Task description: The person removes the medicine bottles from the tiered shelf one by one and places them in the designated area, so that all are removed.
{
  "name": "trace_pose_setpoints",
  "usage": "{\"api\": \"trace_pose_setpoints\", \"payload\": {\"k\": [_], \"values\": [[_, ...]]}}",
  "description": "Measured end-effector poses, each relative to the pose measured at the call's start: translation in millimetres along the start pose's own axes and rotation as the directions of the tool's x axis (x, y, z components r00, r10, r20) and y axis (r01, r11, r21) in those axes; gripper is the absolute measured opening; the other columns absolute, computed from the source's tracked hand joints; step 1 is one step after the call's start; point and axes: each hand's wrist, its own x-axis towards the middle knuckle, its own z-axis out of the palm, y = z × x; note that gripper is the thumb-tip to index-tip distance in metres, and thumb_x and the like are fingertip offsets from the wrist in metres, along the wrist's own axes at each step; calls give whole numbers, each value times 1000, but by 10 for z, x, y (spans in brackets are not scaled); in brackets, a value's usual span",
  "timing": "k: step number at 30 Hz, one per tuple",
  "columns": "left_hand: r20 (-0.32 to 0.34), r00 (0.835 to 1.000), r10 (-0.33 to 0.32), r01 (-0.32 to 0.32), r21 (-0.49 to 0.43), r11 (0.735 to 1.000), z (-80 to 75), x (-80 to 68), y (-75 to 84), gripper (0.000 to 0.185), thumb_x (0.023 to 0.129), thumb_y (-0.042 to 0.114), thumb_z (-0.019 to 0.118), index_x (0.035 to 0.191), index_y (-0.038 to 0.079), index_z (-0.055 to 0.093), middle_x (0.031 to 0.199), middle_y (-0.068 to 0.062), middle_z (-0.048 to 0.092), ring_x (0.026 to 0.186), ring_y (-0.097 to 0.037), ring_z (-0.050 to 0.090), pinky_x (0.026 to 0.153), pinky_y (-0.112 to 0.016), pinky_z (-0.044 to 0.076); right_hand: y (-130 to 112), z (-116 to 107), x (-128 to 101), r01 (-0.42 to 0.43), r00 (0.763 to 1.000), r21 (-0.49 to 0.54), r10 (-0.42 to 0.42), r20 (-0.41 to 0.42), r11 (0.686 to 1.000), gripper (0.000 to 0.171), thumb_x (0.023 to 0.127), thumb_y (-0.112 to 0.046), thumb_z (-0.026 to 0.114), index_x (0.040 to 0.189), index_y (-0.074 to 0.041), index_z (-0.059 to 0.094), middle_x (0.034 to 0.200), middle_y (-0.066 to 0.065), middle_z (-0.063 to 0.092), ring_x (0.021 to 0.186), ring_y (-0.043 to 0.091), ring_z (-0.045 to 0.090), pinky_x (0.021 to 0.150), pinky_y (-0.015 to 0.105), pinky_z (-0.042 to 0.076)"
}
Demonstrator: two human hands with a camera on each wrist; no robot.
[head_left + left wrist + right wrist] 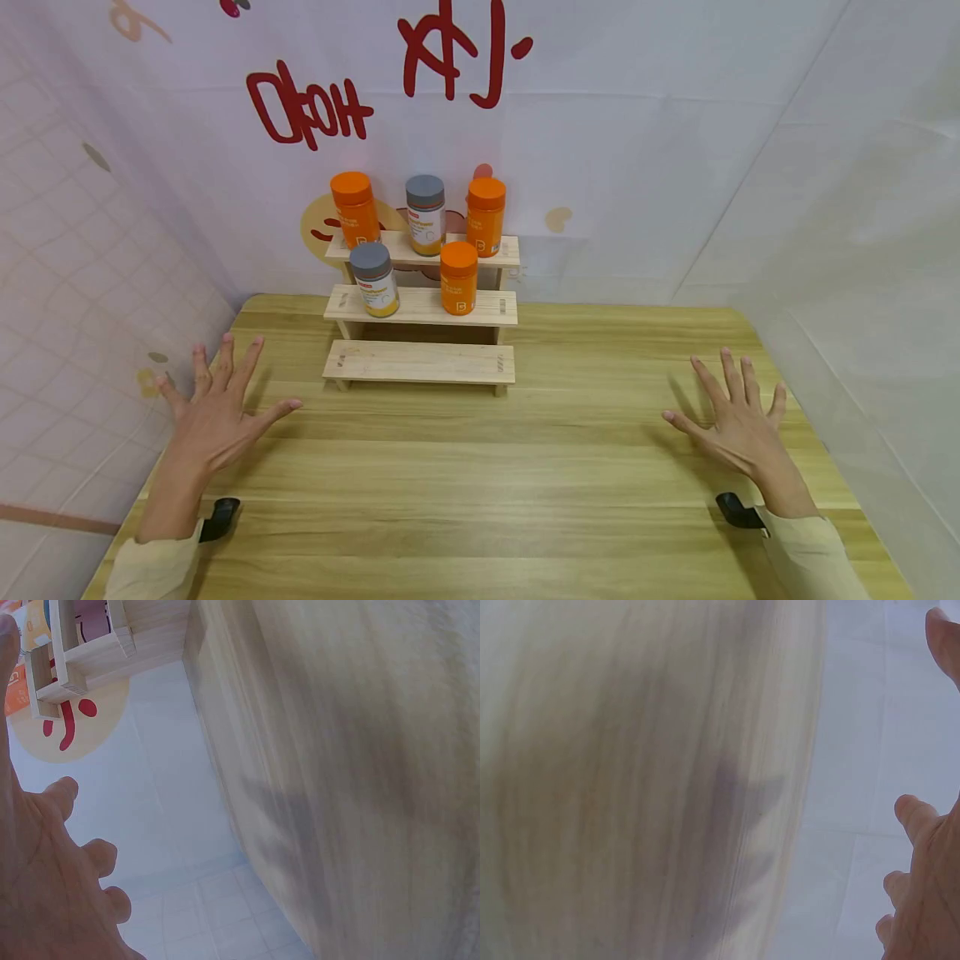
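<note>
My left hand (216,421) hovers over the left side of the table with its fingers spread and nothing in it. On the right side, my right hand (738,425) is spread the same way, also holding nothing. Between them, nearer the left hand, stands a three-step wooden rack (420,362). Its top step carries an orange jar (356,210), a grey-lidded white jar (426,217) and another orange jar (486,218). The middle step holds a grey-lidded jar (377,282) and an orange jar (458,279). In the left wrist view, part of the rack (64,682) shows past the palm.
The wood-grain table (480,475) lies beneath both hands. A white cloth backdrop (615,150) with red characters rises behind the rack. Cloth walls (67,275) flank the table at left and right. Black straps (221,518) sit at both wrists.
</note>
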Motion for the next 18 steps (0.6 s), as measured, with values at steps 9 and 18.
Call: {"api": "trace_pose_setpoints", "payload": {"k": [9,18], "values": [[22,1000,11,-11,-10,1000,-10,21,47,104,92,68,63,166,33,-2,170,-9,-20,150,-52,-23,98,-84,-30,-28,-3,6,-9,1000,0,9,7,1000,100,92,-65,62,167,-29,8,171,4,-22,156,36,-26,107,79,-27],[45,999,29,-25,-91,996,78,67,134,103,94,63,63,167,29,-2,169,-20,-17,151,-53,-23,100,-89,-20,-184,-51,70,20,1000,49,-21,3,999,98,94,-62,62,167,-28,7,171,5,-22,157,42,-21,108,82,-22]]}}
